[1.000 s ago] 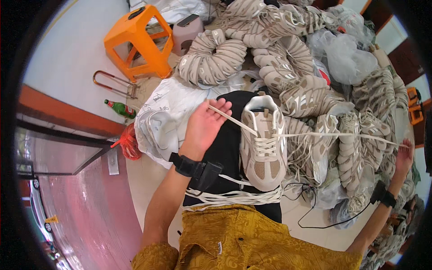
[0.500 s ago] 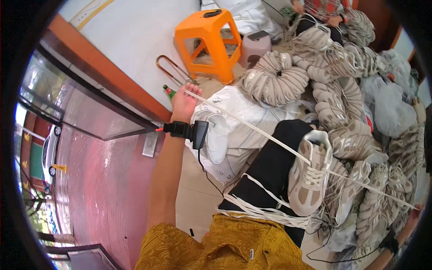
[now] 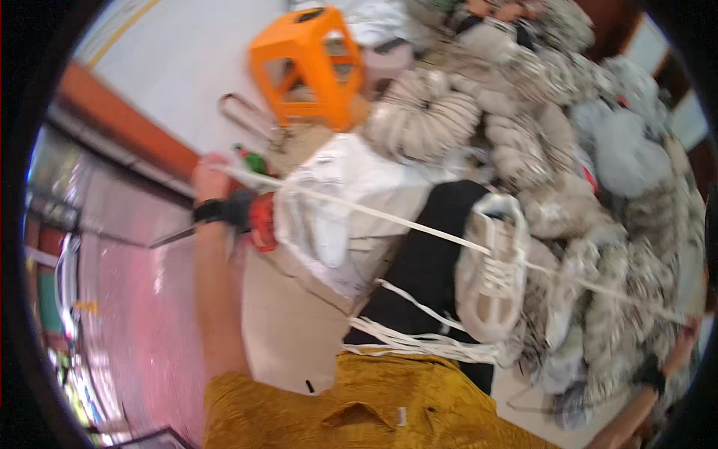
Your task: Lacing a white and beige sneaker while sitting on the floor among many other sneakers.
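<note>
Left hand and right hand, blurred, both grip lace, pulled straight; shoe sits between on black-clad leg, toe toward mustard shirt, nearer right hand.

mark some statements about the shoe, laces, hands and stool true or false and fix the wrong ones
1. The left hand holds a pale lace running to the shoe. True.
2. An orange stool stands beyond the white sack. True.
3. The shoe's toe points at the stool. False: it points toward the mustard shirt.
4. The bundled laces are black. False: they are whitish.
5. The right hand rests on the shoe. False: it is out at the right, away from it.
</note>
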Demonstrator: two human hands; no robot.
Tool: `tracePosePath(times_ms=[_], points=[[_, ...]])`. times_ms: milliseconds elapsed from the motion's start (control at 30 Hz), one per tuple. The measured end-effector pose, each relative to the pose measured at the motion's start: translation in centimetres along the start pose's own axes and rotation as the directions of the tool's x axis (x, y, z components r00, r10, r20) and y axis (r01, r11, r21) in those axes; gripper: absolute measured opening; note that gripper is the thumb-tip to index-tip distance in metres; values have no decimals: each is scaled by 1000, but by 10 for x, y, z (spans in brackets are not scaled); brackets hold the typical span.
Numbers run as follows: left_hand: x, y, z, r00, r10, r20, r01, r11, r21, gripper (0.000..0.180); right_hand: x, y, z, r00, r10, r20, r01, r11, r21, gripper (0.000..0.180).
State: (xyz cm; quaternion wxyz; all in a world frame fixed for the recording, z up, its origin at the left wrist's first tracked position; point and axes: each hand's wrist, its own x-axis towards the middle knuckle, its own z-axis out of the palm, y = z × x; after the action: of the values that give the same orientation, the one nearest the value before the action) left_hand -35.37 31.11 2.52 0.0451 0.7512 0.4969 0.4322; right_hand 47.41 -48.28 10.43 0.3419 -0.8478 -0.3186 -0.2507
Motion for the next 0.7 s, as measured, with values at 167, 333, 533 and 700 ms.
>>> tracePosePath(times_ms=[167,333,533,700], points=[[22,-63,-18,971,-211,110,238,872,-427,25,25,43,-10,920,316,232,-245,3,969,18],[31,-30,1,780,-532,330,535,292,-793,20,26,-52,31,951,91,296,-299,13,954,24],[-40,181,67,856,50,515,250,832,-496,20,-26,-292,176,842,-81,533,-275,786,554,17],[-129,330,120,588,295,753,488,612,-622,29,-108,-434,273,512,-662,547,-7,634,774,9]])
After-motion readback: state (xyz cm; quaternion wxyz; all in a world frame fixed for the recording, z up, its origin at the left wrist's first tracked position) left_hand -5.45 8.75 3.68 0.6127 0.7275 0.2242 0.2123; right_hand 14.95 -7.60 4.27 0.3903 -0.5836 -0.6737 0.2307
